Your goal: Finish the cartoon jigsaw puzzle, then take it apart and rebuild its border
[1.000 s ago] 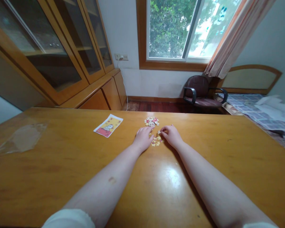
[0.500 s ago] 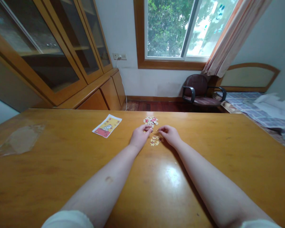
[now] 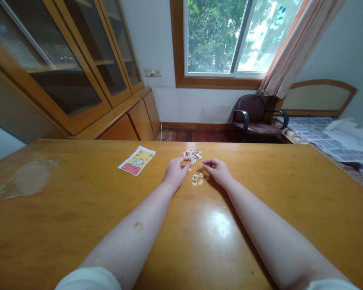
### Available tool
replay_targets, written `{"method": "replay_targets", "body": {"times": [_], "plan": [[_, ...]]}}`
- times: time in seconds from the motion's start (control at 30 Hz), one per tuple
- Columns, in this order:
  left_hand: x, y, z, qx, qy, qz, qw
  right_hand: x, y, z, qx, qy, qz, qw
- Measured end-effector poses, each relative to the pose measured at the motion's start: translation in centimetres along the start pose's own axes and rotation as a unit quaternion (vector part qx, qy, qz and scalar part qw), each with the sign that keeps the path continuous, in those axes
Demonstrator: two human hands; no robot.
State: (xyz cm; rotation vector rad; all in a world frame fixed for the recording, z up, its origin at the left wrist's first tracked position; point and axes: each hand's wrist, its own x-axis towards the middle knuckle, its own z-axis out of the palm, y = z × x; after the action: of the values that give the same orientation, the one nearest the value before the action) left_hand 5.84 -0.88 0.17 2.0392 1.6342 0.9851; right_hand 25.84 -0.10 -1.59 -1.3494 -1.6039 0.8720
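A small cluster of joined red, white and yellow puzzle pieces [image 3: 192, 153] lies on the wooden table [image 3: 78, 209]. Loose yellow pieces [image 3: 197, 179] are scattered just nearer to me. My left hand [image 3: 175, 172] rests flat with fingers stretched toward the joined cluster, its fingertips touching its near edge. My right hand [image 3: 218, 170] sits to the right of the loose pieces, thumb and forefinger pinched together on what looks like a small puzzle piece. A printed picture card [image 3: 137, 160] lies to the left of my hands.
A clear plastic bag [image 3: 24, 179] lies flat at the table's far left. Beyond the table stand a glass-door wooden cabinet [image 3: 63, 68], a dark red armchair [image 3: 257, 117] under the window, and a bed [image 3: 329, 137] at the right.
My left hand has slid forward from the loose pieces to the joined cluster. My right hand has shifted slightly forward, still pinched. The view has dipped a little.
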Motion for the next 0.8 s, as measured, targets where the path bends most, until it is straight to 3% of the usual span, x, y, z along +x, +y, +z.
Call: {"method": "replay_targets", "body": {"times": [0.13, 0.2, 0.3, 0.43, 0.6, 0.8], "plan": [[-0.3, 0.5, 0.5, -0.001, -0.096, 0.080, 0.992, -0.5, -0.4, 0.8, -0.011, -0.045, -0.019, 0.999], [-0.4, 0.6, 0.6, 0.028, -0.087, 0.071, 0.993, -0.6, -0.5, 0.9, -0.049, -0.037, -0.041, 0.997], [-0.2, 0.4, 0.1, 0.116, -0.037, -0.007, 0.993, -0.3, -0.5, 0.5, -0.135, 0.007, -0.080, 0.988], [0.0, 0.2, -0.6, 0.208, -0.037, -0.067, 0.975, 0.2, 0.0, -0.3, -0.192, 0.029, -0.061, 0.979], [0.3, -0.3, -0.6, 0.194, -0.033, -0.102, 0.975, 0.4, 0.4, -0.3, -0.210, 0.017, -0.045, 0.976], [0.5, -1.0, -0.3, 0.162, -0.039, -0.094, 0.982, 0.4, 0.3, -0.2, -0.220, 0.007, -0.039, 0.975]]}}
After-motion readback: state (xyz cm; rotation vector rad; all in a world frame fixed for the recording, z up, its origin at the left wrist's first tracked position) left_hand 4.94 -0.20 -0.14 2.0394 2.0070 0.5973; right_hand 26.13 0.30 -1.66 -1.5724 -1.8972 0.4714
